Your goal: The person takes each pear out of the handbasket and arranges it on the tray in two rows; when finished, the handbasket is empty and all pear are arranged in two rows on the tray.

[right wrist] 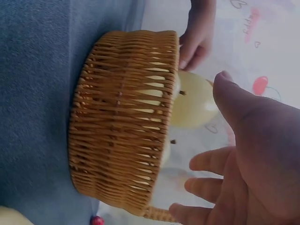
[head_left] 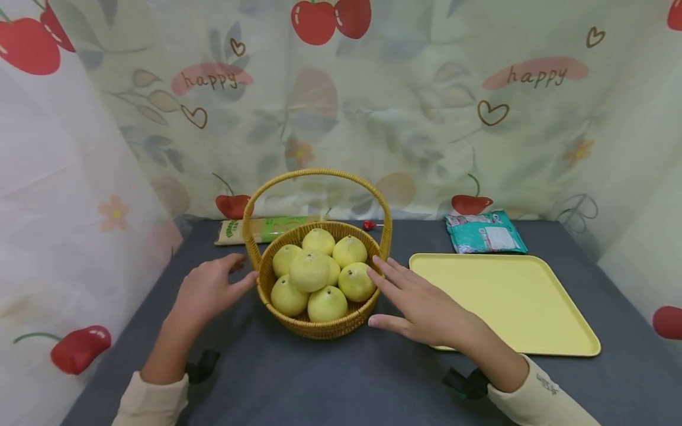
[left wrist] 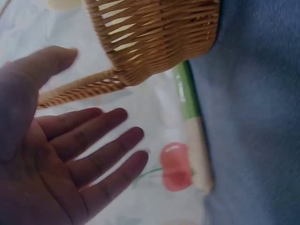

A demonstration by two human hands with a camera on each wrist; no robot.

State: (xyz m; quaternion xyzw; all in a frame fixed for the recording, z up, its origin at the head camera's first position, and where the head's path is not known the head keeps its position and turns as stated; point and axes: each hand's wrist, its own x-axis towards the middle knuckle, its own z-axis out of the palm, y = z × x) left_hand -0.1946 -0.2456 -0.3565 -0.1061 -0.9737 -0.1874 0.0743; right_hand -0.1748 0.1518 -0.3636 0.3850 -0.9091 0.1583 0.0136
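A wicker basket (head_left: 319,331) with a tall arched handle (head_left: 319,172) stands on the dark grey cloth. Several round yellow-green fruits (head_left: 309,270) are heaped in it, one on top of the others. My left hand (head_left: 210,290) hovers at the basket's left side; the left wrist view shows its fingers (left wrist: 105,159) loosely extended and apart from the wicker. On the other side, my right hand (head_left: 426,305) has its fingers spread near the rim. In the right wrist view its palm (right wrist: 262,173) faces the basket and holds nothing.
To the right lies a shallow yellow tray (head_left: 495,296), partly under my right forearm in view. A teal packet (head_left: 486,232) sits behind it. Behind the basket are a long beige-and-green packet (head_left: 266,229) and a small red-wrapped lollipop (head_left: 369,225), against a patterned curtain (head_left: 341,130).
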